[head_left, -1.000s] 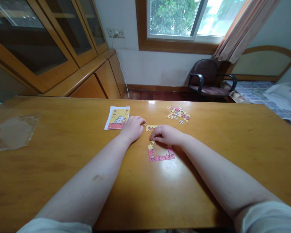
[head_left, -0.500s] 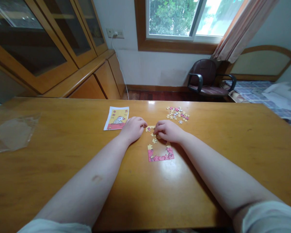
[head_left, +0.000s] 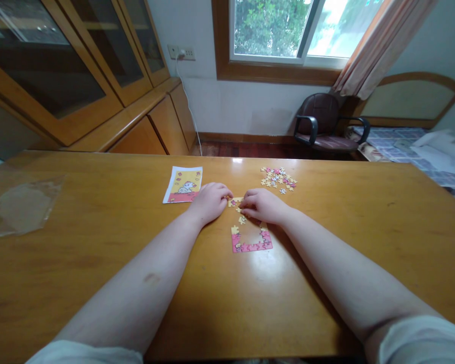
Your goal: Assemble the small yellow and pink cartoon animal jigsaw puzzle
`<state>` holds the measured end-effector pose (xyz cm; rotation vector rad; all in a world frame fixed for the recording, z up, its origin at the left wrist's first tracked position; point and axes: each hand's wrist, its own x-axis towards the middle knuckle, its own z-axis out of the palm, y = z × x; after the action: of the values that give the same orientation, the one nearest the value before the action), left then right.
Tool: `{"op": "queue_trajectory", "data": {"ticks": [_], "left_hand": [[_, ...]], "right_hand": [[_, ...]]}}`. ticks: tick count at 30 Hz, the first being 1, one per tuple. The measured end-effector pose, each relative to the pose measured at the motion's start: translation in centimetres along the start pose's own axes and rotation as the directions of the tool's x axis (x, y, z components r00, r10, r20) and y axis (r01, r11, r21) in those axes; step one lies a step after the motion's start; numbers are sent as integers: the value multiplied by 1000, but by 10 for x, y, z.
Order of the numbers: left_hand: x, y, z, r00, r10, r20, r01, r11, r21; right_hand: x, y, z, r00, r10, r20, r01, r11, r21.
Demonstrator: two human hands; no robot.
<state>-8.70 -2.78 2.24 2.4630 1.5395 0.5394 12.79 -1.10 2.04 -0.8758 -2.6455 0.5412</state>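
Observation:
A partly joined jigsaw puzzle lies flat on the table, with a pink lower border and short pink-and-yellow sides. Above it is a yellow joined strip with a small pink picture. My left hand is curled at this strip's upper left corner, its fingertips pressed on the edge piece. My right hand is bent over the strip's right part, thumb and fingers pinched at a yellow piece; the palm hides some pieces. One loose yellow piece lies inside the border.
Loose jigsaw pieces are heaped behind my right hand. A picture card with a white animal lies left of my left hand. A clear plastic bag is at the table's left. Beyond the table stand a chair and cabinets.
My left fingertips have shifted slightly right onto the strip's corner. My right fingers have closed in a little at the yellow piece. The pieces look almost unmoved.

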Motion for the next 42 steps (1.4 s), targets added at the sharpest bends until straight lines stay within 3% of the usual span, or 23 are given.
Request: {"op": "queue_trajectory", "data": {"ticks": [7,14,24,34,37,42], "left_hand": [[0,-1,1,1000,12,-6,-12,1000,-2],[0,-1,1,1000,13,-13,-13,1000,-7],[0,-1,1,1000,14,-20,-14,1000,-8],[0,-4,3,999,19,-32,-20,999,-26],[0,-4,2,998,59,-32,-60,997,-40],[-4,0,3,962,273,-2,-273,959,-78]], "right_hand": [[4,-7,4,995,94,-17,-95,989,-113],[0,-1,1,1000,7,-8,-7,1000,-5],[3,-10,0,999,48,-5,-48,998,-43],[1,-4,1,999,48,0,-48,999,3],[-1,-2,-6,997,77,-10,-77,997,2],[-4,-2,-16,991,127,39,-130,989,66]]}}
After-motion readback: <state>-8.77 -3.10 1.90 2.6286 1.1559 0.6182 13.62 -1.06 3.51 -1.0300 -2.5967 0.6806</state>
